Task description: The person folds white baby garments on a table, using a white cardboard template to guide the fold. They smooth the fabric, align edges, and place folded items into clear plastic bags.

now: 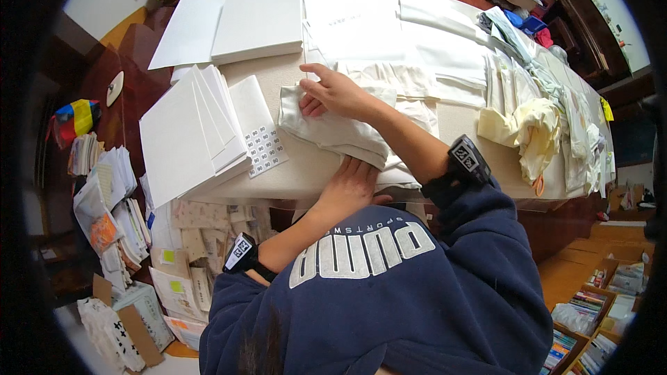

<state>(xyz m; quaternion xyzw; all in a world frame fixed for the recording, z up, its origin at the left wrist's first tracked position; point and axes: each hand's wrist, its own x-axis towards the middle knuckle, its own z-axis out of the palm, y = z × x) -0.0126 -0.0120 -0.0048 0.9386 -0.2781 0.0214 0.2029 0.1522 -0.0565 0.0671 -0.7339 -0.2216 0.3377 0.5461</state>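
Note:
A pale grey-white folded cloth garment point(338, 127) lies on the cloth-covered table in front of me. My right hand point(333, 92) is over its upper part, fingers apart and partly curled, with nothing seen in its grasp. At the garment's near edge is my left hand point(354, 179); its fingertips meet the fabric, and whether they pinch it is unclear. Cream gathered fabric point(391, 78) lies just beyond the garment. To the left is a sheet of round number stickers point(264, 151), beside a stack of white card sheets point(182, 125).
A thick stack of white boards point(258, 21) stands at the far left of the table point(323, 177). White folded garments point(448, 57) lie farther back. On the right are a crumpled pale-yellow garment point(531, 125) and more clothing. Papers and bags point(177, 271) crowd the left side below table height.

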